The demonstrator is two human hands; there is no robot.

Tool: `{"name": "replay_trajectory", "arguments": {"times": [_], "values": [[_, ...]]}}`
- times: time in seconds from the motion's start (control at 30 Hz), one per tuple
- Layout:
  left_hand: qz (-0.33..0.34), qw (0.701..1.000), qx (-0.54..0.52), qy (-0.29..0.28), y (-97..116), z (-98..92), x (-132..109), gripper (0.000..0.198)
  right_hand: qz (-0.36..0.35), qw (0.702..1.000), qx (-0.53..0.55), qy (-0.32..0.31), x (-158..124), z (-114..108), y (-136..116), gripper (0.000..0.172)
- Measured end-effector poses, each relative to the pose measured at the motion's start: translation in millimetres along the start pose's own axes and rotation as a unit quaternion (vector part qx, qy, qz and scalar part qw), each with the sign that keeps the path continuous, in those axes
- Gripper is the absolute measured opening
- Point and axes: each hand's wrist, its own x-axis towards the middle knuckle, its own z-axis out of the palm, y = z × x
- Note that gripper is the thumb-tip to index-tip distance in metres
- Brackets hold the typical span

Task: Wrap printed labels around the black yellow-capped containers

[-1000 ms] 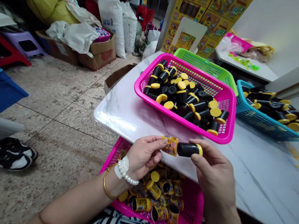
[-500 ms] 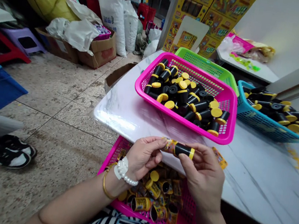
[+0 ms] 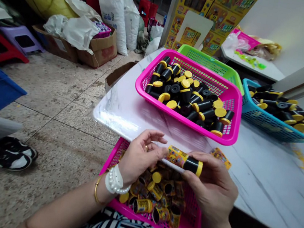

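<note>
My right hand (image 3: pixel 211 184) grips a small black canister (image 3: pixel 191 165) by its yellow-capped end. A printed yellow sleeve (image 3: pixel 176 156) wraps the canister's left part, leaving a black band bare beside the cap. My left hand (image 3: pixel 143 152) has its fingers spread, with the thumb tip at the sleeve's left end. Below both hands, a pink basket (image 3: pixel 136 218) holds several canisters in printed sleeves and loose yellow caps. On the table above them stands another pink basket (image 3: pixel 185 123), full of plain black canisters with yellow caps.
Behind the pink basket sits a green basket (image 3: pixel 213 64); a blue basket (image 3: pixel 278 125) of black canisters is to the right. A flat printed piece (image 3: pixel 221 157) lies on the marble-patterned table (image 3: pixel 261 183). Stacked yellow boxes (image 3: pixel 223 20) stand behind. Another person's shoe (image 3: pixel 14 156) is at left.
The printed sleeve now covers more of the canister. My left fingers have opened and drawn back from it, while my right hand has shifted slightly right with the canister.
</note>
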Motion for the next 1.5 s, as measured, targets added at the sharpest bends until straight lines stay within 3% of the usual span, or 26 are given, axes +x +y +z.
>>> {"name": "replay_trajectory", "arguments": {"times": [0.1, 0.17, 0.33, 0.5, 0.67, 0.73, 0.8, 0.87, 0.93, 1.03, 1.13, 1.2, 1.23, 1.3, 1.4, 1.5], "values": [[-0.037, 0.991, 0.064, -0.113, 9, -5.1, 1, 0.050, 0.004, 0.999, -0.012, -0.035, -3, -2, 0, 0.038], [-0.075, 0.984, 0.077, -0.144, 11, -8.8, 2, 0.038, 0.008, 0.997, -0.048, -0.065, -3, -4, -2, 0.041], [-0.101, 0.983, 0.069, -0.137, -1, -6.6, 4, 0.033, -0.013, 0.980, -0.150, -0.126, -7, -14, -7, 0.048], [-0.106, 0.975, 0.077, -0.177, -9, 6.8, 5, 0.037, 0.035, 0.989, -0.121, -0.080, -23, -16, -1, 0.060], [-0.075, 0.963, 0.179, -0.187, 0, 5.9, 5, 0.027, -0.108, 0.972, -0.199, -0.067, -24, -20, -4, 0.054], [-0.071, 0.962, 0.194, -0.179, 0, 5.3, 3, 0.028, -0.128, 0.966, -0.215, -0.059, -22, -21, -5, 0.055], [-0.025, 0.956, 0.239, -0.165, -5, 5.9, 0, 0.029, -0.101, 0.971, -0.212, -0.054, -20, -20, -4, 0.050], [0.035, 0.941, 0.304, -0.147, -10, 6.4, -3, 0.027, -0.034, 0.982, -0.176, -0.060, -20, -18, 0, 0.040], [0.052, 0.928, 0.343, -0.136, -15, 5.3, -6, 0.022, 0.036, 0.989, -0.121, -0.074, -21, -17, 3, 0.031], [-0.032, 0.943, 0.294, -0.154, -15, -1.0, -8, 0.033, 0.049, 0.991, -0.095, -0.086, -21, -18, 4, 0.028], [-0.143, 0.952, 0.196, -0.186, -12, -9.3, -9, 0.046, -0.027, 0.988, -0.123, -0.085, -20, -21, 2, 0.033], [-0.170, 0.951, 0.171, -0.193, -11, -12.3, -10, 0.040, -0.063, 0.987, -0.121, -0.088, -20, -20, 2, 0.035], [-0.154, 0.953, 0.180, -0.186, -11, -12.6, -12, 0.035, -0.062, 0.988, -0.113, -0.087, -21, -17, 3, 0.034], [-0.061, 0.955, 0.243, -0.157, -12, -10.9, -16, 0.022, -0.009, 0.994, -0.078, -0.074, -26, -9, 6, 0.030], [0.082, 0.924, 0.347, -0.141, -12, -7.5, -21, 0.017, 0.134, 0.990, 0.016, -0.035, -34, 1, 10, 0.018], [0.063, 0.913, 0.359, -0.184, -11, -8.8, -20, 0.020, 0.222, 0.970, 0.095, -0.036, -39, -1, 10, 0.020]]}}
